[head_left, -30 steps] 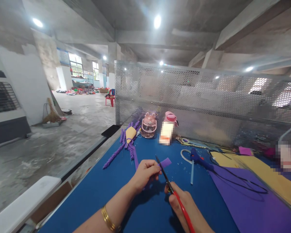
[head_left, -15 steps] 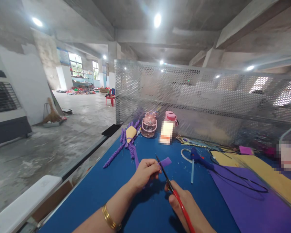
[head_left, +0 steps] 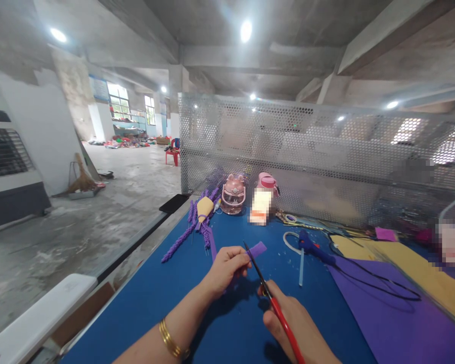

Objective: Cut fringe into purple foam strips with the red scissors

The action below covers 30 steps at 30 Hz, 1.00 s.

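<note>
My left hand [head_left: 229, 268] pinches a narrow purple strip [head_left: 258, 248], whose free end sticks out to the right past the fingertips. Red-handled scissors [head_left: 282, 321] are gripped in my right hand [head_left: 286, 313], and their dark blades cross the strip close to my left fingers. Whether the blades are fully closed on it I cannot make out. Left of and beyond my left hand lies a bunch of purple braided stems [head_left: 178, 244] with a yellow wrap [head_left: 205, 208]. Another purple strip [head_left: 213, 245] runs from near that bunch toward my left hand.
On the blue tabletop [head_left: 167, 303] a blue glue gun [head_left: 314, 247] with a clear stick and black cord lies at right, near purple sheets [head_left: 360, 293] and yellow sheets [head_left: 413, 268]. A pink bottle [head_left: 234, 194] stands at the back, before a perforated metal panel [head_left: 265, 131].
The strip's free end has shifted slightly left and up. Both hands and the scissors hold almost the same place.
</note>
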Tool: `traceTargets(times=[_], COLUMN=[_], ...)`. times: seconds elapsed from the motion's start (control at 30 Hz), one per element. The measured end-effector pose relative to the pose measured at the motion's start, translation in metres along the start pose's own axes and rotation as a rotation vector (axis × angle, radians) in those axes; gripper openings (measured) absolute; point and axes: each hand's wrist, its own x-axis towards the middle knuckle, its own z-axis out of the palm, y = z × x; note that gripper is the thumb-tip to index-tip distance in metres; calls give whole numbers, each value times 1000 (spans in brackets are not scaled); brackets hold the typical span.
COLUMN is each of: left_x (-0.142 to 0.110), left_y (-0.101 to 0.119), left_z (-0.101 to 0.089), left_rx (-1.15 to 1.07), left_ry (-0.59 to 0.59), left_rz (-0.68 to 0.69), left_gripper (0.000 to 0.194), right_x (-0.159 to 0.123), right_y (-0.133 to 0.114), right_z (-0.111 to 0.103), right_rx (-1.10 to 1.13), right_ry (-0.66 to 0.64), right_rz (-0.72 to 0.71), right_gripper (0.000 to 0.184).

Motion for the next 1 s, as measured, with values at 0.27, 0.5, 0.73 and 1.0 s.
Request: traceTargets(times=[0.27, 0.5, 0.73, 1.0], left_x=[0, 0, 1, 2], left_y=[-3, -1, -4, -7], left_z=[-2, -1, -1, -1], left_rx=[-10, -7, -38, -51], left_ry=[-51, -50, -59, -51], left_rz=[-46, -57, -40, -34], left_gripper=[22, 21, 20, 20], right_x=[2, 1, 1, 0], right_y=[4, 3, 3, 4], right_z=[5, 5, 6, 5], right_rx=[-62, -64, -37, -45], right_ry=[17, 51, 46, 54], right_rz=[28, 5, 0, 15], right_gripper=[70, 67, 64, 65])
